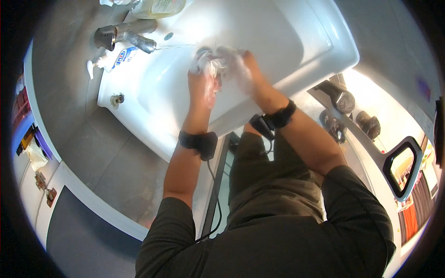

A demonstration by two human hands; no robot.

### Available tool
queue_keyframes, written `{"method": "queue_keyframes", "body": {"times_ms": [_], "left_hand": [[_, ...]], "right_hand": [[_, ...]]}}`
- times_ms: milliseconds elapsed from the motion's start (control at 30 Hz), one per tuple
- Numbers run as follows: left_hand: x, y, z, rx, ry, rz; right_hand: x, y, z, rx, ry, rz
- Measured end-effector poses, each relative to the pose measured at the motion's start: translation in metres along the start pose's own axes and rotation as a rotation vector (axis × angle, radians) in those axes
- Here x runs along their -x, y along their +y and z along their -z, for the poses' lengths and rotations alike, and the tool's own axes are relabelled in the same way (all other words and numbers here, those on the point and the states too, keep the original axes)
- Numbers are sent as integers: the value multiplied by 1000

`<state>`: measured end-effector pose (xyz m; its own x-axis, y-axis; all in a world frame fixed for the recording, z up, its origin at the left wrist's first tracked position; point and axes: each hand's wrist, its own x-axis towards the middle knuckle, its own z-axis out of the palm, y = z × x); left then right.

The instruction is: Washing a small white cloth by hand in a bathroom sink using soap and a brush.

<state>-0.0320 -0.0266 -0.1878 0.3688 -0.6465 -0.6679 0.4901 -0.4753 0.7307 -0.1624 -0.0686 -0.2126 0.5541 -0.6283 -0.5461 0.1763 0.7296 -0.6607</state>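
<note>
Both hands up over the white sink (273, 34), forearms in from below. Left hand (202, 76) and right hand (237, 67) sit close together with a white wet mass (214, 66) between them; cloth or thick lather, can't tell which. Mass is above the bowl, at the fingertip end of the left hand, touching both hands as seen from here. Left fingers: mostly covered in white, can't tell if spread or pressed together. Right fingers: motion blur, whitish, can't tell either.

Metal faucet (132, 33) at the sink's far left side, thin water stream (175, 46) running from its spout toward the hands. Pump bottle (121, 59), white with a blue label, lies tilted near the faucet, nozzle pointing left. Clear bottle (162, 7) with pale yellow liquid at the top edge, cut off by frame. Small metal fitting (117, 100) on the sink's left rim.

Black strap unit (200, 142) on the left forearm, cable running down from it; second black unit (274, 119) near the right wrist. Dark short sleeves on both arms.
</note>
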Motion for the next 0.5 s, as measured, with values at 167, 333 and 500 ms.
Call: {"method": "queue_keyframes", "body": {"times_ms": [167, 333, 500], "left_hand": [[-19, -6, 15, -195, 287, -248], [-22, -26, 44, -404, 206, -90], [-19, -26, 43, -181, 165, -124]], "right_hand": [[8, -11, -34, 122, 124, -188], [-8, 19, -28, -173, 68, -105], [-10, 15, -50, -196, 216, -207]]}}
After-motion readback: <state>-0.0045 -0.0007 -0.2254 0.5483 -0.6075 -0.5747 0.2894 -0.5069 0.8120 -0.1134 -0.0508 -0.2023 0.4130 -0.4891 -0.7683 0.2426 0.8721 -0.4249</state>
